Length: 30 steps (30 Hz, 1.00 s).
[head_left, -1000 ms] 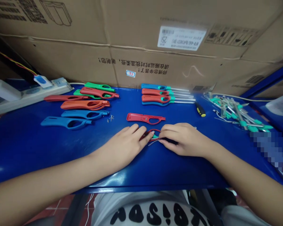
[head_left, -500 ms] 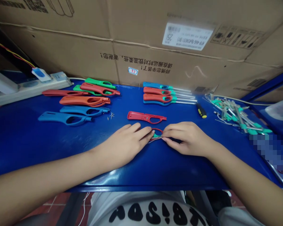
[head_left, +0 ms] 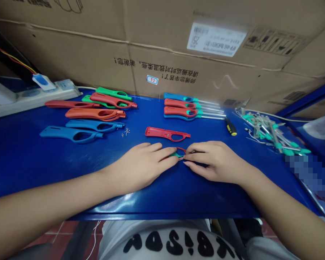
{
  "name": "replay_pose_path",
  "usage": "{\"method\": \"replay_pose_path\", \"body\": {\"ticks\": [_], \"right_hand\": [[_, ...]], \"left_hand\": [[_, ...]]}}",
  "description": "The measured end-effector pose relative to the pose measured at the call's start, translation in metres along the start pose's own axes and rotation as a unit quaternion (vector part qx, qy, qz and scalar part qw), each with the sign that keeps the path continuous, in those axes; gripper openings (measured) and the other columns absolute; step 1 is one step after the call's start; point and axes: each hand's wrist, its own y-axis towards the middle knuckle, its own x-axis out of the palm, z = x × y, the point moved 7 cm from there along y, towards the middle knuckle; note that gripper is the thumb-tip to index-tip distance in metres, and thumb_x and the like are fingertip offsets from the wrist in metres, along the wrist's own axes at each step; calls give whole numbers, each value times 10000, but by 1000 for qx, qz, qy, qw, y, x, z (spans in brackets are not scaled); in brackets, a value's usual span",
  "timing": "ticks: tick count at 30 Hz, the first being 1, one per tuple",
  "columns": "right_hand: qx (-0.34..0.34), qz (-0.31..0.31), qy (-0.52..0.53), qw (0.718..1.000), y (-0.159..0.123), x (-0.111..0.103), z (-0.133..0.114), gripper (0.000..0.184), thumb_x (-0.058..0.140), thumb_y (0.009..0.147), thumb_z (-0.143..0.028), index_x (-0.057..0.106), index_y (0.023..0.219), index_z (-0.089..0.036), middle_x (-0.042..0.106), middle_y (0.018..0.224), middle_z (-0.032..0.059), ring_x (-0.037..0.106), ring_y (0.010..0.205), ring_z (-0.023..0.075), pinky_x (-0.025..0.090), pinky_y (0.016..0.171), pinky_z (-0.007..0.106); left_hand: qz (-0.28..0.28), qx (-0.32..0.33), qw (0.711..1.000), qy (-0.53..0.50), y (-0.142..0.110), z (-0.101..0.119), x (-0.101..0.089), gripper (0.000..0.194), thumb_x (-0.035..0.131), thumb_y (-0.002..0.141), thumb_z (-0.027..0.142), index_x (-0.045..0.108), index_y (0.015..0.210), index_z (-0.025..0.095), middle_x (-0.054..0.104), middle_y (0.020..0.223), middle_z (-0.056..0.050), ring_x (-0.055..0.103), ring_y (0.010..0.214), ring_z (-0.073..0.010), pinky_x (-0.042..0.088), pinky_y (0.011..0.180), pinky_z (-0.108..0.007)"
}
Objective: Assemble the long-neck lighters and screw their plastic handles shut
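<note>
Close handling, nearside of red handle half (head_left: 157, 132) | left hand (head_left: 141, 166) fingers held lighter shell (head_left: 181, 148); right hand (head_left: 219, 162) fingers narrow, grip unclear | steady support seemed needed

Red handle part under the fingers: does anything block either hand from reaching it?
Nothing visible: left hand and right hand are both at the red handle part; the open red shell lies beyond it.

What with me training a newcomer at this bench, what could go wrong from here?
The green plastic part might slip from the looped red plastic shell between the left hand and right hand. Small silvery metal pieces, loose near the left hand, could scatter if brushed. The thin white wire beside the piled silvery tubes may snag.
</note>
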Motion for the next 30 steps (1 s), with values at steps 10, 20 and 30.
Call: {"method": "replay_pose_path", "body": {"ticks": [10, 20, 30], "right_hand": [[23, -28, 56, 998, -2, 2, 9, 197, 572, 977, -284, 746, 991, -192, 733, 1034, 57, 695, 815, 148, 508, 721, 273], [14, -23, 63, 998, -3, 0, 7, 210, 564, 981, -291, 749, 1009, -196, 746, 1019, 62, 701, 821, 157, 514, 736, 281], [348, 189, -50, 917, -52, -61, 116, 308, 579, 868, -187, 735, 1132, -208, 684, 707, 25, 584, 576, 164, 461, 602, 293]], "left_hand": [[5, 17, 999, 35, 1, -1, -1, 328, 498, 991, 165, 620, 1295, 178, 626, 1395, -83, 637, 1062, -267, 553, 799, -385], [6, 16, 999, 36, 1, -2, -1, 317, 460, 1034, 213, 649, 1288, 198, 655, 1334, -78, 645, 1033, -254, 562, 787, -374], [24, 18, 999, 28, 4, -9, -1, 336, 444, 1045, 236, 660, 1303, 242, 676, 1296, -57, 656, 1035, -263, 596, 776, -406]]}}
